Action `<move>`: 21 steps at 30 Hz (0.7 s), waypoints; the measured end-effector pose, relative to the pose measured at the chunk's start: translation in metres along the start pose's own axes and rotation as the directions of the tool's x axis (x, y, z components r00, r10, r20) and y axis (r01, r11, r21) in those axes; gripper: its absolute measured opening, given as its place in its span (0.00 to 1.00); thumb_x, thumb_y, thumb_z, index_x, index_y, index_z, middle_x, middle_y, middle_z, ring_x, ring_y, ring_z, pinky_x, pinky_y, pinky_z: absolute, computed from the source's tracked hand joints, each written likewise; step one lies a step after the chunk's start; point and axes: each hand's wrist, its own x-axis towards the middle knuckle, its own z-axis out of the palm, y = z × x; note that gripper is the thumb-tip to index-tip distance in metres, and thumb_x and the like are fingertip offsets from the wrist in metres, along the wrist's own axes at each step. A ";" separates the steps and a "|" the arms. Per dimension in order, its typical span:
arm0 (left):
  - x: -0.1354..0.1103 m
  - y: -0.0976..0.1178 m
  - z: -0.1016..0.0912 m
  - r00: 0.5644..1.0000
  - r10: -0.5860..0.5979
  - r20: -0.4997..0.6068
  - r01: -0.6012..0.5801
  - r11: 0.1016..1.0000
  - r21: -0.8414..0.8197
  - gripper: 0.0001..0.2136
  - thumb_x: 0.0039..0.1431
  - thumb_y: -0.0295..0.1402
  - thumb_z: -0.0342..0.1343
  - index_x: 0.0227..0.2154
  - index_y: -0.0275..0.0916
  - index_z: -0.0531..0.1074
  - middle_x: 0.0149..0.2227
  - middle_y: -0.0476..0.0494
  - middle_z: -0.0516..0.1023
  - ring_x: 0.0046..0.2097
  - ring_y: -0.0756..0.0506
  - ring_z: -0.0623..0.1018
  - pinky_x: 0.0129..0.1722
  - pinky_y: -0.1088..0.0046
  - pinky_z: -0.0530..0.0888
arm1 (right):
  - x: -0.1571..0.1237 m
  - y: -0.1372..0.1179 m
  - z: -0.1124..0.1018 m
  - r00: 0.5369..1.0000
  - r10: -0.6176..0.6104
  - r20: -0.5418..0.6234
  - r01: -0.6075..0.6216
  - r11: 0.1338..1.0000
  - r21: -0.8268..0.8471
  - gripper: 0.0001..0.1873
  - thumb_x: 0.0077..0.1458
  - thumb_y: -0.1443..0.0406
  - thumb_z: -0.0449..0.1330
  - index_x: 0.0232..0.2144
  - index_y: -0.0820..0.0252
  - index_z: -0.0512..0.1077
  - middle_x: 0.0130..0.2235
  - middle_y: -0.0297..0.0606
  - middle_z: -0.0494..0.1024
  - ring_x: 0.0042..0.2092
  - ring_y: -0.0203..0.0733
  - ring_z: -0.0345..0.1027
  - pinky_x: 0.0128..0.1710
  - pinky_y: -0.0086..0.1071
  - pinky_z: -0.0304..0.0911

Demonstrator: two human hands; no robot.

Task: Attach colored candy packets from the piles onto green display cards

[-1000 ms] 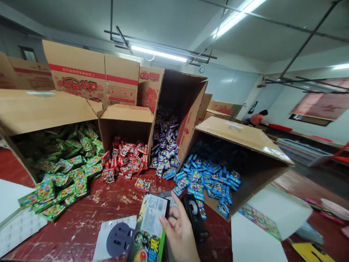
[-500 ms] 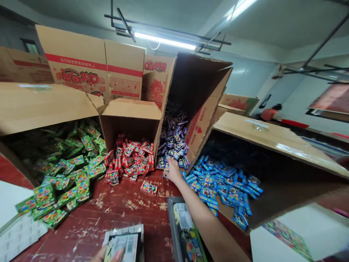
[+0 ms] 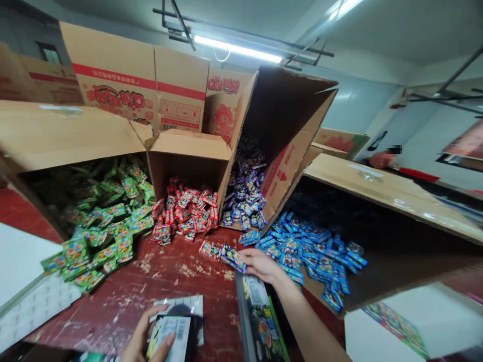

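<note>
My right hand (image 3: 261, 265) reaches over the red table and pinches a purple candy packet (image 3: 231, 256), lifted just in front of the purple pile (image 3: 244, 198). A red packet (image 3: 207, 249) lies beside it on the table. My left hand (image 3: 145, 339) at the bottom edge grips a dark printed bag (image 3: 169, 334) with a white label. An upright green and black display box (image 3: 260, 317) stands under my right forearm.
Tipped cardboard cartons spill packets onto the red table (image 3: 124, 306): green (image 3: 101, 229) at left, red (image 3: 186, 213), purple, and blue (image 3: 302, 249) at right. White boxes (image 3: 407, 322) sit at the right and left edges. A person (image 3: 383, 158) works far back right.
My right hand has pulled back from the purple pile with a purple packet. My left hand has come further into view with the bag. The view has shifted slightly.
</note>
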 end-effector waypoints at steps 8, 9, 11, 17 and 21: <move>-0.015 0.056 0.015 0.985 -0.036 0.168 0.047 0.997 -0.059 0.24 0.46 0.36 0.64 0.45 0.43 0.61 0.40 0.47 0.72 0.42 0.44 0.73 0.43 0.71 0.69 | -0.065 -0.059 0.088 0.994 -0.112 -0.001 0.074 0.648 0.758 0.33 0.44 0.57 0.67 0.53 0.55 0.66 0.40 0.41 0.77 0.39 0.41 0.71 0.41 0.35 0.66; -0.016 0.064 0.016 0.979 -0.034 0.199 0.049 0.997 -0.068 0.23 0.47 0.34 0.63 0.45 0.43 0.60 0.41 0.47 0.72 0.43 0.44 0.73 0.44 0.70 0.68 | -0.063 -0.062 0.094 0.988 -0.150 -0.036 0.130 0.680 0.722 0.32 0.46 0.58 0.66 0.54 0.54 0.65 0.41 0.41 0.76 0.40 0.40 0.70 0.42 0.35 0.65; -0.019 0.077 0.018 0.979 -0.018 0.205 0.037 0.995 -0.092 0.21 0.48 0.31 0.63 0.43 0.44 0.60 0.40 0.49 0.72 0.42 0.46 0.73 0.44 0.71 0.68 | -0.057 -0.059 0.099 0.971 -0.235 -0.051 0.219 0.773 0.595 0.28 0.49 0.59 0.64 0.53 0.55 0.68 0.43 0.40 0.75 0.41 0.40 0.69 0.44 0.34 0.64; -0.026 0.085 0.029 0.980 -0.038 0.193 0.090 0.958 -0.272 0.24 0.49 0.28 0.62 0.39 0.46 0.51 0.37 0.53 0.71 0.36 0.49 0.74 0.36 0.73 0.71 | -0.049 -0.051 0.075 0.906 -0.322 0.275 0.239 0.925 0.296 0.19 0.51 0.60 0.62 0.46 0.56 0.75 0.34 0.36 0.75 0.33 0.38 0.64 0.36 0.32 0.62; -0.027 0.087 0.036 0.978 -0.066 0.198 0.127 0.941 -0.314 0.25 0.49 0.31 0.63 0.38 0.46 0.49 0.35 0.52 0.74 0.34 0.49 0.76 0.33 0.73 0.72 | -0.053 -0.070 0.055 0.881 -0.326 0.342 0.285 0.944 0.167 0.16 0.51 0.61 0.61 0.43 0.56 0.76 0.30 0.33 0.71 0.31 0.36 0.60 0.33 0.30 0.58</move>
